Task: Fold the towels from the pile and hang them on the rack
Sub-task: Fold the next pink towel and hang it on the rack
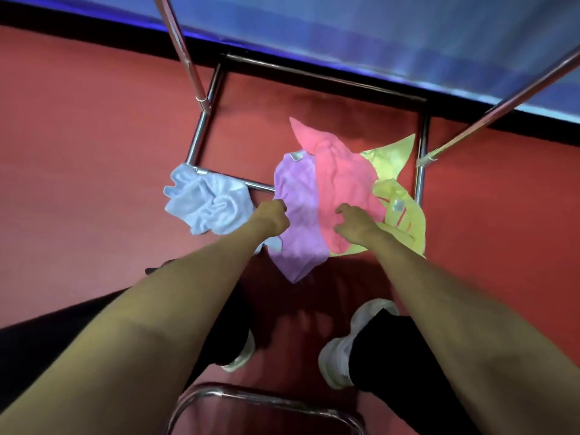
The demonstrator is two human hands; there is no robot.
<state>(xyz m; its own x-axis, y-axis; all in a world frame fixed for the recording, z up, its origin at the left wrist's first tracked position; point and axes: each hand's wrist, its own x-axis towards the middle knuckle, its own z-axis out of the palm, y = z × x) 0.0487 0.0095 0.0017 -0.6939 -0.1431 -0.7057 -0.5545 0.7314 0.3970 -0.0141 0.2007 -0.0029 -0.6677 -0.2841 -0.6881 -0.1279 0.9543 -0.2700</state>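
Four crumpled towels lie on the red floor [78, 136] across the chrome rack [201, 133] base. The left hand [272, 215] curls its fingers round the purple towel [298, 215] at its nine-o'clock edge. The right hand [354, 222] pinches the pink towel [339, 177] at six, probably to separate them for folding. A blue wall [345, 32] runs at twelve.
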